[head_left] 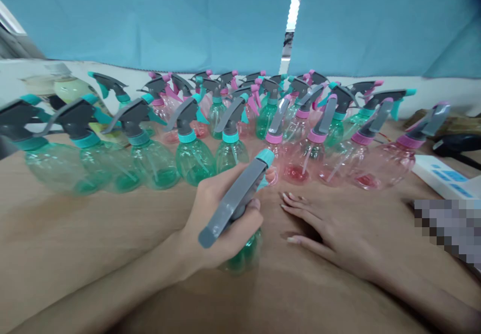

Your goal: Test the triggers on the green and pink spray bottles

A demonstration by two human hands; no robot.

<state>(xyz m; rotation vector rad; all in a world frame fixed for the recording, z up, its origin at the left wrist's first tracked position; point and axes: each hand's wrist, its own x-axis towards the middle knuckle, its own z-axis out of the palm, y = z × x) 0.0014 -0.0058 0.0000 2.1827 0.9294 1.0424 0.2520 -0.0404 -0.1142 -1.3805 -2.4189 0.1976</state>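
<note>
L hand [206, 208] is wrapped round the neck of a clear green plastic spray btl w/ grey-and-teal trigger head [236, 201], low centre, abt 6 o'clock; can't tell if its base touches the brown wood-look surface [150, 241]. R hand [334, 231] is open, palm down, holding nothing, at the btl's 3 o'clock.

Done, seemingly: front row, approx 10 to 2 o'clock, i.e. five teal-collared clear green plastic btls [156, 166] + four pink-collared clear pink plastic btls [302, 166], all w/ heads on; more at 12. Left: prob. just the held btl, head on, tightness unclear.
</note>
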